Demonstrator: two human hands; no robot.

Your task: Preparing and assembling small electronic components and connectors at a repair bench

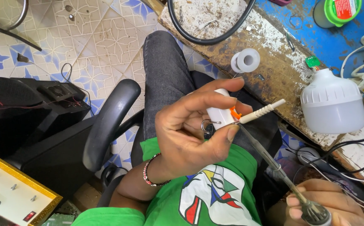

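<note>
Left hand (190, 134) around small white part (219, 113), perhaps plastic.

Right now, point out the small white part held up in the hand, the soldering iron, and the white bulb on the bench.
small white part (219, 115), head view, on its white body.
soldering iron (259, 150), head view, on its metal shaft.
white bulb (333, 104), head view, on its dome.

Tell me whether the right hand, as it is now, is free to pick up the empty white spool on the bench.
Probably not. The right hand is wrapped around the soldering iron, so its fingers are taken. The white spool lies in the open on the bench with nothing over it, but the left hand and its white part sit between.
</note>
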